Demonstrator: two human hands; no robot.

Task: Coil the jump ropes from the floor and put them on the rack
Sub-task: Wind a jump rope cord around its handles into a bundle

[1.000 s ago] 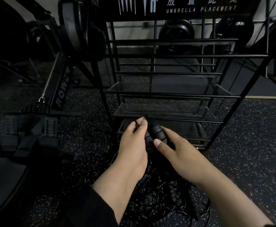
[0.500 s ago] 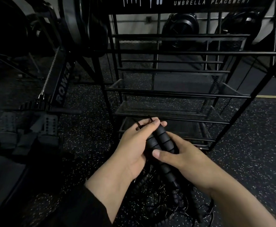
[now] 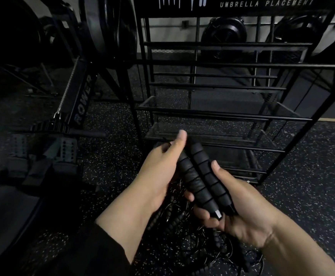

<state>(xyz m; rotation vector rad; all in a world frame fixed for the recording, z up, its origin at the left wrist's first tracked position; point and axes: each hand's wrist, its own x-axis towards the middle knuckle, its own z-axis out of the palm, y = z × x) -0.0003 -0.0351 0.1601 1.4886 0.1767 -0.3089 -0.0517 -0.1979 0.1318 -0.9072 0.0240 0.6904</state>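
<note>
At far left a rower (image 3: 79,100) stands on the speckled floor (image 3: 311,172), its rail slanting up toward a dark flywheel (image 3: 110,30), with foot plates (image 3: 63,154) low beside it.

The left hand (image 3: 160,168), with a black sleeve (image 3: 87,253) on its forearm, is seen from the back. Its fingers reach up along the left side of two black ribbed handles (image 3: 200,176) and curl round their upper part, the fingertips hidden behind them; the topmost fingertip rises just above the handles' upper ends.

The handles lie side by side, touching, tilted so that their tops lean left and away and their lower ends point down and right. They are held in the air in front of the rack's lowest shelves.

The right hand (image 3: 240,212) grips the lower part of both handles from beneath: the thumb presses on the right handle's side and the fingers wrap under the left one.

Under both hands a tangle of ropes (image 3: 186,232) lies on the floor, thin dark cords with more ribbed handles among them; how many I cannot tell.

Behind stands the black metal rack (image 3: 222,114), with mesh shelves and bars and a top sign (image 3: 266,4) reading "UMBRELLA PLACEMENT". Dark round shapes show through its upper bars, too dim to name.
</note>
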